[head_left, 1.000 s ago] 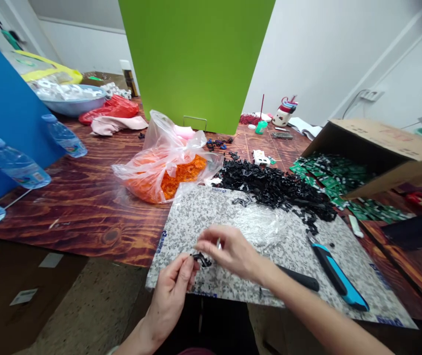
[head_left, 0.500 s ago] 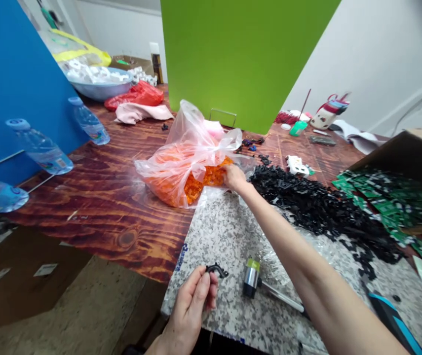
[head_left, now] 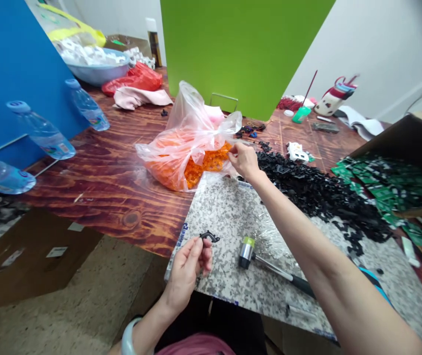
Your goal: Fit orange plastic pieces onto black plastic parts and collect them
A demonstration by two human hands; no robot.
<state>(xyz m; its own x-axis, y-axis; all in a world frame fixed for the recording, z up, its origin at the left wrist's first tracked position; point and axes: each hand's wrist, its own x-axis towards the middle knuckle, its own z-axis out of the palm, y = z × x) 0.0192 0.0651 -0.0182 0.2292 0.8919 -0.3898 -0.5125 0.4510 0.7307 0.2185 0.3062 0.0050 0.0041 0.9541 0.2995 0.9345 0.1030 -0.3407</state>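
Right hand (head_left: pixel 245 160) curling its fingers (head_left: pixel 235 150) together by orange parts (head_left: pixel 214 160), whether gripping I can't tell, left hand (head_left: pixel 186 271) pinching a black clip (head_left: pixel 206 234), curved end jutting past fingertips (head_left: pixel 198 241).

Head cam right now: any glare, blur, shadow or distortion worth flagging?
Head view: pale glare on the plastic bag; cardboard box interior in deep shadow; top-right corner dark; speckled board soft toward its lower-right edge; near forearms look stretched, likely wide-angle; black part in the left hand fairly clear.
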